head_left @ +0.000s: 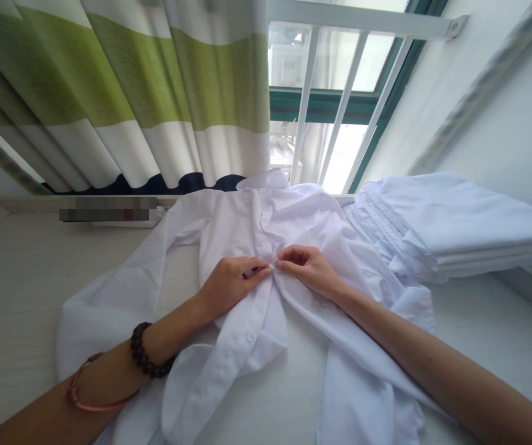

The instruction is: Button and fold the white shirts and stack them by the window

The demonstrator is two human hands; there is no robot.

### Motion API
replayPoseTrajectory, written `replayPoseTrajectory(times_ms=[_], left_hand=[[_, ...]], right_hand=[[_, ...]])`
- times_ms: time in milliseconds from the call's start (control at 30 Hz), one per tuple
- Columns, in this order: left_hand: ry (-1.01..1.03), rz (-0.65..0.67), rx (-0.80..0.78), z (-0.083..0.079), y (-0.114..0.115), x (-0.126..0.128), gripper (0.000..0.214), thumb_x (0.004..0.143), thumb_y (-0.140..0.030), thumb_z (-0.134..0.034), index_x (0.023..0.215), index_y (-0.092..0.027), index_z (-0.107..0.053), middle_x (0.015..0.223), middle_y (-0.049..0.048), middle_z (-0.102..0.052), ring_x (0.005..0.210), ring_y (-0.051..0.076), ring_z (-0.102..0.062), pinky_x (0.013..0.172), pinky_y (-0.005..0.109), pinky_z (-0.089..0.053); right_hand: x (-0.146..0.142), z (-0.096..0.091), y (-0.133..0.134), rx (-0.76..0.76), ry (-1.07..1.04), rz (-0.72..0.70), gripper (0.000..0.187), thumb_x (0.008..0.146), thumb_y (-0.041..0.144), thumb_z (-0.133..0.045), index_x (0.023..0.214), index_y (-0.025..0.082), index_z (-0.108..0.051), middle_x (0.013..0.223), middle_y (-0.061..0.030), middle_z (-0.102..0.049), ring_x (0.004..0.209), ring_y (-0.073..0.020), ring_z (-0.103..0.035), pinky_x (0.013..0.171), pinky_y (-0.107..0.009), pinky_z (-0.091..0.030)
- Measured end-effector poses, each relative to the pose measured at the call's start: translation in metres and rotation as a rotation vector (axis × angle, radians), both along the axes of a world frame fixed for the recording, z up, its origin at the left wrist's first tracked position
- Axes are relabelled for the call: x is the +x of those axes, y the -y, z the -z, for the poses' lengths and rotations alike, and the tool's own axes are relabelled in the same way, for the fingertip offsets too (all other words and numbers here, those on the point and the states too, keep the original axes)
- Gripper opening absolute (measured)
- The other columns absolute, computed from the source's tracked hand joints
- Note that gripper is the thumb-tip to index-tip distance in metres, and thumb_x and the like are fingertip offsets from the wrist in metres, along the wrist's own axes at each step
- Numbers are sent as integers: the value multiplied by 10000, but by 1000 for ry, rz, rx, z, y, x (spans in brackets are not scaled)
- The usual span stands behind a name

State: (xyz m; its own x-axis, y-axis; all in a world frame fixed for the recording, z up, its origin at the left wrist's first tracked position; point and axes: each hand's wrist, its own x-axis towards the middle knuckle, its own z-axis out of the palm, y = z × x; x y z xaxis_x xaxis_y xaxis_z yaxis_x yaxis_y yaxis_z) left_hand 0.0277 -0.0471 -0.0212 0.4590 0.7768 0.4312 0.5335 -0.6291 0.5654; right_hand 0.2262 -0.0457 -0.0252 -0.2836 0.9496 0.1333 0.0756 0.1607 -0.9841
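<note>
A white button-up shirt [228, 235] lies spread on a pale table [15, 290], collar toward the window. My left hand [231, 281] pinches the left front edge of the shirt at its button strip. My right hand [305, 266] pinches the right front edge, fingertips meeting the left hand's at the middle of the shirt. Both hands are closed on the fabric. My left wrist wears a dark bead bracelet and a copper bangle.
A stack of folded white shirts [455, 228] sits at the right against the wall. A green-and-white striped curtain [131, 93] hangs behind the table, beside a barred window [335, 93]. A blurred flat object [108, 209] lies on the sill.
</note>
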Motion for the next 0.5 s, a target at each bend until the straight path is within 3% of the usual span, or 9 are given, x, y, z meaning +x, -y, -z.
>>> replayPoseTrajectory(times_ms=[267, 500], left_hand=[[-157, -34, 157, 1, 1, 0, 207, 883, -309, -544, 901, -171, -698, 805, 15, -730, 632, 129, -641, 620, 217, -482], [-270, 26, 338, 4, 1, -1, 254, 916, -253, -477, 858, -176, -712, 785, 33, -733, 706, 156, -669, 670, 244, -492]], right_hand=[[1, 5, -2, -17, -39, -14, 173, 673, 295, -734, 786, 182, -668, 776, 4, -657, 745, -143, -593, 739, -296, -459], [-1, 3, -1, 15, -45, -3, 147, 681, 274, -731, 782, 188, -667, 780, 9, -656, 752, -139, -598, 768, -303, -468]])
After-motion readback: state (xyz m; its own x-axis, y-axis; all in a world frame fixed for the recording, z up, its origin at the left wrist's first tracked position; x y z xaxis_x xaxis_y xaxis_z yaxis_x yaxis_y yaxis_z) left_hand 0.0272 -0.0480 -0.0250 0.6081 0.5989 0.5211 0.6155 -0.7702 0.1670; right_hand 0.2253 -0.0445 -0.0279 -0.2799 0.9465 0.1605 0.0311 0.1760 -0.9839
